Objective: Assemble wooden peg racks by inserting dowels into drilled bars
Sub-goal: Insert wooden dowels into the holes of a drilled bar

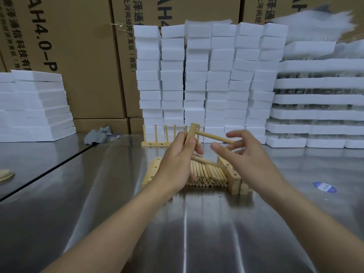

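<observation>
My left hand point(177, 164) grips a short drilled wooden bar point(190, 133) held upright above the steel table. Two dowels stick out of the bar to the right, an upper dowel point(214, 137) and a lower dowel point(204, 162). My right hand point(246, 156) hovers at the upper dowel's free end with thumb and fingers spread, and no firm pinch shows. Below the hands lies a pile of loose dowels point(208, 175). Drilled bars are stacked to its right point(233, 177) and to its left point(153, 170). A finished rack point(155, 143) stands behind with its pegs upright.
Tall stacks of white foam blocks point(206, 79) rise at the back, with more at the left point(33, 107) and right point(319, 107). Cardboard boxes point(82, 56) stand behind them. On the table lie a grey cloth point(98, 134), a blue sticker point(324, 187) and round wooden discs point(6, 174).
</observation>
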Available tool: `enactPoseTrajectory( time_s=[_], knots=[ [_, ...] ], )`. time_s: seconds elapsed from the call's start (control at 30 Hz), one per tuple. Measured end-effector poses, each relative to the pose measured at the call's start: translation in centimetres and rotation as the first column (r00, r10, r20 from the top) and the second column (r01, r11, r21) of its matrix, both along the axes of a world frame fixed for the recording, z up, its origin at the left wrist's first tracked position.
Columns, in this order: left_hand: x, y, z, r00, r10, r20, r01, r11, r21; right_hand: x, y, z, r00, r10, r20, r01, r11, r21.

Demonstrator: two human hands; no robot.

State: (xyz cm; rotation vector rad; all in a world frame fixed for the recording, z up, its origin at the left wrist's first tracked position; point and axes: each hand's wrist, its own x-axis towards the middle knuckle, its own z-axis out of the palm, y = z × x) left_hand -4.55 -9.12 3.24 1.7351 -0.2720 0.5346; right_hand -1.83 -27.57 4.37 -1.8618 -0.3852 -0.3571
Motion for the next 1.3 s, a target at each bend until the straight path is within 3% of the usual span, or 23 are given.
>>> enactPoseTrajectory(
  time_s=[0.07,0.17,0.23,0.33,0.53,0.63,0.77,0.9,1.07,1.17,1.23,1.3],
  knots=[
    [0.1,0.3,-0.1,0.999,-0.013,-0.053,0.013,1.0,-0.005,0.3,-0.3,-0.2,0.99,-0.014,0.139,0.012,1.0,0.016],
    [0.3,0.3,-0.4,0.993,-0.051,-0.111,0.056,0.997,0.049,0.4,-0.2,-0.9,0.94,0.024,0.341,0.048,0.978,-0.202],
    [0.3,0.1,-0.7,0.989,-0.068,-0.129,0.084,0.989,0.126,0.4,0.2,-1.4,0.93,0.068,0.362,0.071,0.931,-0.359],
    [0.2,-0.2,-1.1,0.993,-0.04,-0.11,0.07,0.957,0.281,0.6,0.4,-1.7,0.935,0.053,0.351,0.115,0.89,-0.441],
    [-0.3,-0.3,-1.2,0.999,0.005,-0.043,0.015,0.884,0.466,0.7,0.1,-1.3,0.96,0.093,0.266,-0.004,0.948,-0.319],
    [-0.4,-0.1,-0.8,0.999,0.018,-0.038,0.006,0.837,0.547,0.8,0.1,-1.1,0.985,0.149,0.089,-0.127,0.967,-0.223],
    [-0.4,0.0,-0.4,0.998,0.058,-0.026,-0.029,0.777,0.629,0.6,0.0,-0.8,0.932,0.32,-0.167,-0.311,0.947,0.083],
    [-0.7,0.1,-0.1,0.995,0.098,0.009,-0.079,0.75,0.657,0.5,0.2,-1.0,0.907,0.37,-0.203,-0.346,0.927,0.146],
    [-0.7,0.4,0.2,0.98,0.119,0.162,-0.193,0.788,0.585,0.5,-0.1,0.3,0.968,0.214,-0.131,-0.207,0.976,0.068],
    [0.0,1.2,0.2,0.973,0.157,0.167,-0.212,0.896,0.391,1.8,-1.4,0.0,0.999,-0.004,-0.038,0.01,0.988,0.155],
    [0.5,2.0,0.1,0.971,0.202,0.126,-0.228,0.944,0.239,2.6,-2.0,-1.1,0.985,-0.134,0.111,0.135,0.991,-0.007],
    [1.0,2.5,0.0,0.965,0.254,0.065,-0.261,0.956,0.136,3.3,-2.2,-2.5,0.955,-0.122,0.271,0.202,0.934,-0.294]
  ],
)
